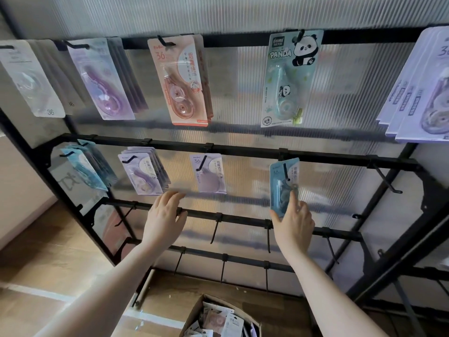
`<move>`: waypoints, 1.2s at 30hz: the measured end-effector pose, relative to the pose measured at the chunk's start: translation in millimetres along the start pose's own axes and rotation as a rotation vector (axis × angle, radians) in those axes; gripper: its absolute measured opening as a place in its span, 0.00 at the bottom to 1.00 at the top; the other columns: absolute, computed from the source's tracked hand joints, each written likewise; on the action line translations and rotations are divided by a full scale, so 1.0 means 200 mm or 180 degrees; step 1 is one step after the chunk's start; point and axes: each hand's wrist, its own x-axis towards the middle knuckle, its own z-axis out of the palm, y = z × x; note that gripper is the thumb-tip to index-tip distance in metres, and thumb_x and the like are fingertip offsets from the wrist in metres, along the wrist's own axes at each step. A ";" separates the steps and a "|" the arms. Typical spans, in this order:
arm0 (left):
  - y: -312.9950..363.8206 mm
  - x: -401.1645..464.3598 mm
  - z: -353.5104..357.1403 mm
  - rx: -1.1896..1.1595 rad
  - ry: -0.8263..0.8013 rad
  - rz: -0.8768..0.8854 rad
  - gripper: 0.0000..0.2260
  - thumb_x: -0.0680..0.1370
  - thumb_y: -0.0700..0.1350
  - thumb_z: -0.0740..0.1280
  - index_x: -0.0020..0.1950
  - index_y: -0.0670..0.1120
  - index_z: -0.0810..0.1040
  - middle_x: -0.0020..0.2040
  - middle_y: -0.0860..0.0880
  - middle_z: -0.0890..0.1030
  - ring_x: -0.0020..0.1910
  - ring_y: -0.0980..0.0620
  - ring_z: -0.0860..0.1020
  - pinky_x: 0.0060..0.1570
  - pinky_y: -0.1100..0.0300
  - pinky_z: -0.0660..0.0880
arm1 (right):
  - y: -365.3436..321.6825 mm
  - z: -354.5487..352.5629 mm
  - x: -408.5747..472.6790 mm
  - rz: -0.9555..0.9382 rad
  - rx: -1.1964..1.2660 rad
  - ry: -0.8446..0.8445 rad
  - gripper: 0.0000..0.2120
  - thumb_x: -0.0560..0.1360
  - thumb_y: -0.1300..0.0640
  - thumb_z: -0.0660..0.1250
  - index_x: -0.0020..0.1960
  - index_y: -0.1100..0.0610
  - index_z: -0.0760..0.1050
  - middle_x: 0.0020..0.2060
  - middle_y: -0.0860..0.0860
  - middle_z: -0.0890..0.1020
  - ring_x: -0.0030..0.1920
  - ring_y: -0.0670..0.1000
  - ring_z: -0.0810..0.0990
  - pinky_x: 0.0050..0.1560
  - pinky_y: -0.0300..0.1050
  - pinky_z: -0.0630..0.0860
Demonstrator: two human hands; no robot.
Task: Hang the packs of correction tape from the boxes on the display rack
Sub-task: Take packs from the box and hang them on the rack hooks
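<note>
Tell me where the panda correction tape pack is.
In the head view, the panda correction tape pack hangs on the display rack's top rail, right of centre, between the pink pack and the purple packs.

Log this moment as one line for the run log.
step: hanging | right hand: holds blue pack on second-row hook | left hand: open, empty, at rack | box: packs left

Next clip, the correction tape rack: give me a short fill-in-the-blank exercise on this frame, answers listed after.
1. The right hand holds a ____ pack on a second-row hook.
2. The top-row pack above it shows a cartoon ____.
3. The left hand holds ____.
4. The cardboard box of packs sits on the ____ below the display rack.

Answers: blue; panda; nothing; floor
</note>
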 end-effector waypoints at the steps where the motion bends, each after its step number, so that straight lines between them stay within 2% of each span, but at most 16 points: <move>1: 0.00 -0.02 0.00 -0.0006 -0.0020 -0.0035 0.18 0.72 0.39 0.70 0.62 0.42 0.75 0.61 0.44 0.75 0.61 0.42 0.72 0.58 0.50 0.69 | 0.00 0.00 -0.02 0.0006 -0.0014 -0.0022 0.35 0.72 0.46 0.69 0.73 0.57 0.59 0.60 0.61 0.72 0.57 0.59 0.73 0.56 0.54 0.72; 4: -0.04 -0.07 0.00 -0.0087 -0.0152 -0.0179 0.20 0.73 0.41 0.69 0.65 0.44 0.73 0.64 0.46 0.72 0.65 0.44 0.68 0.61 0.50 0.67 | -0.03 0.01 -0.09 0.0067 -0.0029 -0.0035 0.32 0.72 0.49 0.69 0.71 0.58 0.62 0.59 0.61 0.74 0.57 0.59 0.74 0.56 0.54 0.73; 8: -0.14 -0.10 0.02 -0.0154 -0.0248 -0.0209 0.20 0.73 0.42 0.70 0.64 0.43 0.73 0.64 0.45 0.73 0.64 0.43 0.69 0.62 0.49 0.67 | -0.07 0.08 -0.19 -0.0068 -0.0177 -0.0113 0.28 0.72 0.50 0.70 0.68 0.59 0.67 0.59 0.61 0.75 0.57 0.60 0.75 0.54 0.55 0.74; 13: -0.31 -0.16 0.08 -0.0230 -0.0419 -0.0115 0.20 0.73 0.42 0.68 0.65 0.44 0.73 0.64 0.45 0.73 0.63 0.44 0.69 0.61 0.51 0.67 | -0.13 0.18 -0.33 -0.0009 -0.0607 -0.0470 0.26 0.75 0.49 0.65 0.70 0.56 0.65 0.61 0.59 0.72 0.59 0.59 0.73 0.57 0.52 0.71; 16: -0.42 -0.23 0.16 -0.0300 -0.0529 -0.0108 0.20 0.73 0.42 0.69 0.65 0.42 0.73 0.64 0.44 0.73 0.62 0.42 0.70 0.60 0.48 0.68 | -0.14 0.28 -0.45 -0.0052 -0.0812 -0.0656 0.25 0.75 0.48 0.64 0.69 0.56 0.65 0.58 0.59 0.73 0.57 0.59 0.73 0.54 0.52 0.72; 20: -0.54 -0.36 0.33 -0.0375 -0.0764 -0.0174 0.19 0.75 0.43 0.66 0.65 0.42 0.72 0.64 0.43 0.72 0.64 0.42 0.68 0.63 0.49 0.65 | -0.09 0.43 -0.62 0.0022 -0.0992 -0.0918 0.24 0.77 0.48 0.62 0.70 0.55 0.64 0.62 0.59 0.71 0.59 0.58 0.73 0.55 0.50 0.73; 22: -0.60 -0.44 0.43 -0.0387 -0.0915 -0.0196 0.19 0.74 0.45 0.63 0.65 0.41 0.73 0.64 0.42 0.73 0.63 0.40 0.69 0.61 0.48 0.66 | -0.04 0.52 -0.71 0.0026 -0.1065 -0.1105 0.24 0.77 0.48 0.61 0.71 0.55 0.63 0.62 0.58 0.71 0.59 0.57 0.72 0.55 0.49 0.72; 26: -0.70 -0.65 0.69 -0.0400 -0.1296 -0.0356 0.19 0.72 0.41 0.69 0.62 0.39 0.75 0.61 0.39 0.75 0.61 0.37 0.71 0.62 0.48 0.66 | 0.12 0.74 -0.89 0.0103 -0.1177 -0.1513 0.25 0.76 0.50 0.64 0.70 0.57 0.65 0.61 0.60 0.73 0.59 0.60 0.73 0.58 0.53 0.69; 28: -0.74 -0.76 0.84 -0.0367 -0.1475 -0.0306 0.19 0.72 0.42 0.69 0.61 0.39 0.75 0.60 0.40 0.75 0.60 0.38 0.72 0.63 0.49 0.64 | 0.22 0.86 -0.98 0.0145 -0.1230 -0.1726 0.24 0.74 0.51 0.66 0.68 0.58 0.68 0.58 0.61 0.74 0.57 0.61 0.74 0.56 0.54 0.70; 31: -0.82 -0.94 1.07 -0.0332 -0.1852 -0.0358 0.20 0.72 0.41 0.71 0.62 0.39 0.74 0.61 0.39 0.74 0.59 0.37 0.72 0.58 0.46 0.70 | 0.41 1.05 -1.12 0.0176 -0.1281 -0.1954 0.22 0.73 0.53 0.68 0.65 0.60 0.71 0.54 0.62 0.76 0.53 0.63 0.75 0.52 0.54 0.72; 33: -0.86 -1.06 1.23 -0.0334 -0.2055 -0.0407 0.19 0.73 0.41 0.69 0.63 0.39 0.73 0.61 0.39 0.74 0.59 0.37 0.72 0.55 0.45 0.71 | 0.55 1.17 -1.20 0.0209 -0.1433 -0.2183 0.23 0.74 0.52 0.67 0.67 0.58 0.69 0.57 0.61 0.74 0.56 0.62 0.74 0.55 0.53 0.69; 36: -0.92 -1.25 1.47 -0.0287 -0.2405 -0.0472 0.20 0.73 0.41 0.67 0.64 0.40 0.72 0.62 0.40 0.73 0.59 0.38 0.71 0.57 0.46 0.71 | 0.74 1.35 -1.32 0.0174 -0.1605 -0.2476 0.24 0.76 0.51 0.62 0.70 0.57 0.65 0.60 0.60 0.72 0.59 0.60 0.72 0.58 0.52 0.67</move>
